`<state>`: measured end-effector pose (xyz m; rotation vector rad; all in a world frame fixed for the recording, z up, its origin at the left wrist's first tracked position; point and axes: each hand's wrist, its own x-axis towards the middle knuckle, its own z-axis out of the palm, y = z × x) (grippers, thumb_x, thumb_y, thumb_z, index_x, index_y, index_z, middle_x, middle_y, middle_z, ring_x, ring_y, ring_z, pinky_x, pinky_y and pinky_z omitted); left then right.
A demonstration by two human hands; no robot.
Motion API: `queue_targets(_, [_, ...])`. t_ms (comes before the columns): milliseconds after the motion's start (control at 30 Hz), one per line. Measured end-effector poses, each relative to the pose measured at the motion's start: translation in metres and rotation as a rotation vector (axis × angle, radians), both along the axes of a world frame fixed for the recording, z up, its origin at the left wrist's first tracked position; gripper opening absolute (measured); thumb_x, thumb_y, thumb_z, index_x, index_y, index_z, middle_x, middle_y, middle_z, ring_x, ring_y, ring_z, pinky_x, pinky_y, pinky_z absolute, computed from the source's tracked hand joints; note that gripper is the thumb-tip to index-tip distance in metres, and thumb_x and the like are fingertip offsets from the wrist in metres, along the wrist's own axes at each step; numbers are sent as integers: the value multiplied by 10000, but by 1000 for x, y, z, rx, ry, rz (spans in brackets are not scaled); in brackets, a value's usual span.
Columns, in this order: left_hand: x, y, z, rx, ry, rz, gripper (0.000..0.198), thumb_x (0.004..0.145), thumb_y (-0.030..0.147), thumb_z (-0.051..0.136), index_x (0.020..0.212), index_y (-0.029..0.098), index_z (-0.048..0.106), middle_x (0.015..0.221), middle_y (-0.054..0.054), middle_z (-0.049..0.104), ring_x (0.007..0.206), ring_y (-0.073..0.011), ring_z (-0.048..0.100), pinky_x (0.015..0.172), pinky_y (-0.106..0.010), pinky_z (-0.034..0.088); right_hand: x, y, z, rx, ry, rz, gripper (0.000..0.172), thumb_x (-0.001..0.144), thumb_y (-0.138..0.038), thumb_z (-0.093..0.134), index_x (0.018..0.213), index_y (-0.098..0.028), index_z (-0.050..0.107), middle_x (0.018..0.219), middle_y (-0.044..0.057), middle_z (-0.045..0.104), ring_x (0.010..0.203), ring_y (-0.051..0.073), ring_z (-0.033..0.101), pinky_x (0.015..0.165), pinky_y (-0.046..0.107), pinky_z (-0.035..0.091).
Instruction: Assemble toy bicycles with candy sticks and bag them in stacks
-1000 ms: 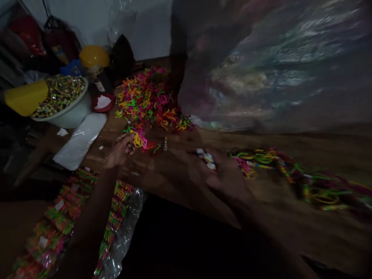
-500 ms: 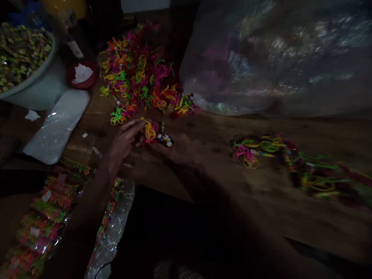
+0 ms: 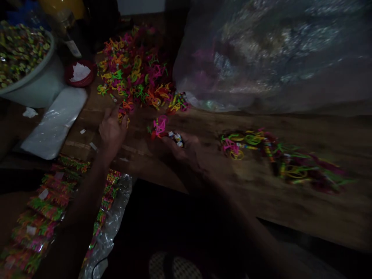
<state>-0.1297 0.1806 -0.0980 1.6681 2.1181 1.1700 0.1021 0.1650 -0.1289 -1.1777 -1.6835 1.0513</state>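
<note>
My left hand [image 3: 112, 128] is at the near edge of a heap of small plastic toy bicycles [image 3: 139, 73], its fingers closed around a toy bicycle with a yellow wheel [image 3: 123, 119]. Over the table's middle, my right hand [image 3: 184, 147] is curled around several small wrapped tubes with white ends [image 3: 176, 138]. A pink toy bicycle [image 3: 159, 124] and some red plastic stick out from its fingertips. How many pieces the right palm holds is hidden in the dark.
A pale tub [image 3: 43, 85] of small wrapped pieces stands at left, beside a red basket [image 3: 86, 80] with white paper slips. Flat plastic bags [image 3: 55, 124] lie below it. Filled packets [image 3: 52, 207] are at lower left. More toy bicycles [image 3: 250, 138] lie right; a large clear bag [image 3: 261, 69] stands behind.
My left hand has left the toy bicycles at my right hand and moved left to the heap's edge. The yellow toy bicycle no longer shows at the right hand. The view has shifted slightly.
</note>
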Motion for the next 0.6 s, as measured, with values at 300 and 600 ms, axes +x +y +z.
queue_targets(300, [58, -48, 5, -257, -631, -342, 335, 813, 449, 723, 977, 157, 738, 852, -43, 724, 653, -120, 626, 573, -211, 479, -4, -16, 10, 36, -36, 102, 304, 902, -456, 541, 984, -214, 707, 941, 55, 708, 848, 212, 645, 753, 316, 502])
queue_targets(600, [66, -43, -5, -459, -1144, -405, 303, 713, 354, 817, 855, 112, 700, 812, -61, 725, 606, -105, 639, 560, -214, 531, 18, -25, 1, 62, -115, 14, 255, 919, -413, 501, 976, -189, 609, 859, 60, 667, 724, 181, 596, 674, 306, 472])
